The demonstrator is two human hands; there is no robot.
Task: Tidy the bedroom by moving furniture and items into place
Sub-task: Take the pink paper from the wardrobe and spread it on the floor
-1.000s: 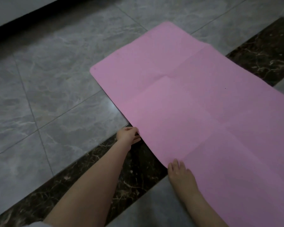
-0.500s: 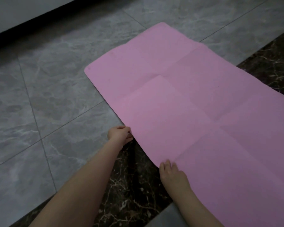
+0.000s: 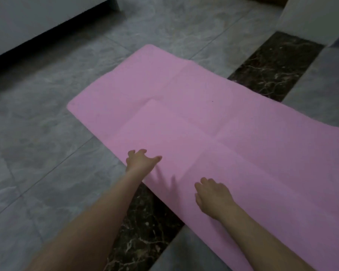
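- Left hand point(image 3: 140, 160) spread open, over mat point(image 3: 213, 133) near edge; right hand point(image 3: 213, 196) flat, fingers loose, on mat.
- Mat on floor point(image 3: 37, 133), long axis 10-to-4 o'clock.
- Both hands at its near edge.

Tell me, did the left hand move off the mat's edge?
Yes. The left hand gripped the mat's near edge by the dark floor strip before; now it is open, fingers spread, above the pink surface, farther from that strip.
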